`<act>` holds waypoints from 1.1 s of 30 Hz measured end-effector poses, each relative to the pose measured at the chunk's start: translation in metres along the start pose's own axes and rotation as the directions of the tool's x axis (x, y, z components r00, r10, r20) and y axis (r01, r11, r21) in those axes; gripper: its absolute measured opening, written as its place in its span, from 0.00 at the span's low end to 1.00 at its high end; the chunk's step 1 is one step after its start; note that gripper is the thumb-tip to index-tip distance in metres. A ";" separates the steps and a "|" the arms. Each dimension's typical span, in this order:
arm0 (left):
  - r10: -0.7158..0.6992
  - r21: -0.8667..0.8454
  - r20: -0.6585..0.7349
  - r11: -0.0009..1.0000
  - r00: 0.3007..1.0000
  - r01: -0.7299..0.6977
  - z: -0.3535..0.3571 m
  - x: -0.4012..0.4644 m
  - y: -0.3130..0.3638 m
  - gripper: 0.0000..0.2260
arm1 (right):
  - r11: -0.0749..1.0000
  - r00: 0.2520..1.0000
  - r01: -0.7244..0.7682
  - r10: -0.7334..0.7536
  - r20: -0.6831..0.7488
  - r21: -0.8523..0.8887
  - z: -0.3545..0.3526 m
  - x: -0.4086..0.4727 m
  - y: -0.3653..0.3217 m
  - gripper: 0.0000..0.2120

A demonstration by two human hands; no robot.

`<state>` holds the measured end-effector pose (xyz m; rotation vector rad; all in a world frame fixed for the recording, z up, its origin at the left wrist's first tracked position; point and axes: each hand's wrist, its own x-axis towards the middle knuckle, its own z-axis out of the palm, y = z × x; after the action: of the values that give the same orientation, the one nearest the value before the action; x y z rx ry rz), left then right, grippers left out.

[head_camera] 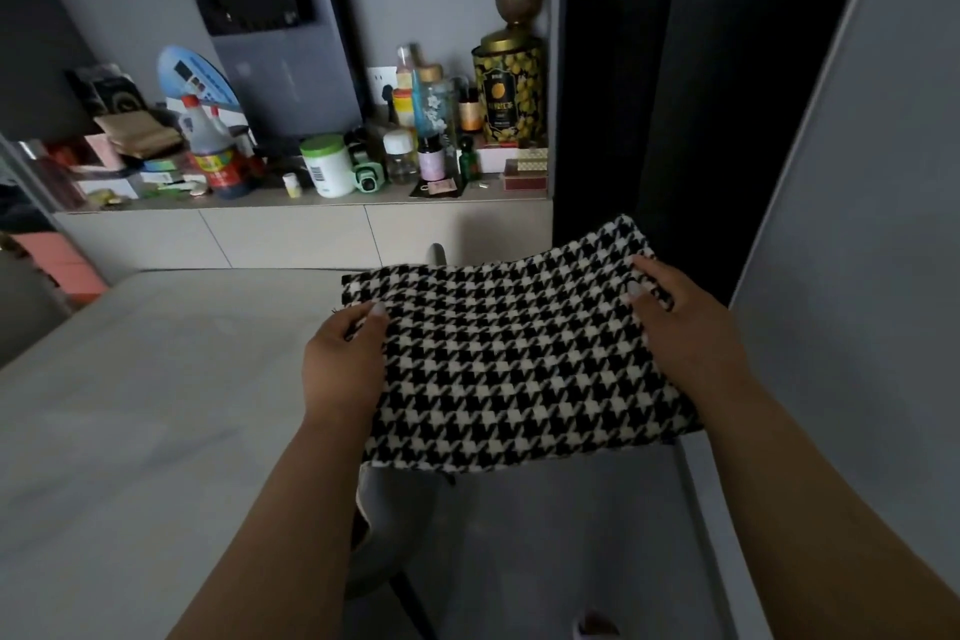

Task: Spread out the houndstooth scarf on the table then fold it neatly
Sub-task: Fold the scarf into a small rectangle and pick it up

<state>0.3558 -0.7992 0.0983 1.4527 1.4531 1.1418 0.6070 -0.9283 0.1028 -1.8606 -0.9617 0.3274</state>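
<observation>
A: Progress? Left to right.
B: Tabletop (156, 379) bare of cloth on its left. Left hand (345, 359) pinched the houndstooth scarf (509, 359) at its left edge, right hand (685, 327) gripped the right edge.
A: Spread?
B: No. It was a compact bundle held above the tabletop's right edge. Spreading and folding looked left to do.

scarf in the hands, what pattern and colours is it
Black-and-white houndstooth check on the scarf, clearest in the head view.

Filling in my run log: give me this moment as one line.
stage: scarf folded, held | left hand: grips houndstooth scarf left edge | right hand: grips right edge | scarf: off the table's right edge
</observation>
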 end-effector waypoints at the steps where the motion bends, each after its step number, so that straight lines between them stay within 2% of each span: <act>1: -0.004 0.004 -0.024 1.000 1.000 0.004 0.004 0.014 0.000 0.14 | 1.000 1.000 0.011 -0.011 0.023 -0.002 0.010 0.018 -0.001 0.20; 12: -0.140 -0.028 -0.308 0.990 0.941 0.138 0.046 0.157 -0.007 0.13 | 0.991 0.954 0.131 -0.121 0.273 -0.018 0.124 0.221 -0.025 0.18; 18: -0.148 0.040 -0.394 0.983 0.907 0.178 0.024 0.220 -0.013 0.10 | 0.984 0.877 0.178 -0.172 0.448 0.030 0.195 0.274 -0.045 0.14; 27: -0.093 0.248 -0.403 0.946 0.910 0.207 -0.034 0.340 -0.047 0.08 | 0.972 0.765 0.183 -0.234 0.600 0.147 0.310 0.305 -0.081 0.10; 30: -0.068 0.336 -0.368 0.920 0.927 0.201 -0.046 0.381 -0.064 0.08 | 0.984 0.731 0.133 -0.179 0.659 0.120 0.340 0.304 -0.086 0.11; 33: -0.060 0.422 -0.310 0.885 0.949 0.194 -0.050 0.414 -0.080 0.08 | 0.997 0.657 0.050 -0.078 0.750 0.060 0.365 0.302 -0.086 0.11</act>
<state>0.2621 -0.3857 0.0667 1.5015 2.0981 1.0050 0.5463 -0.4538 0.0535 -1.6433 -1.5576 1.1365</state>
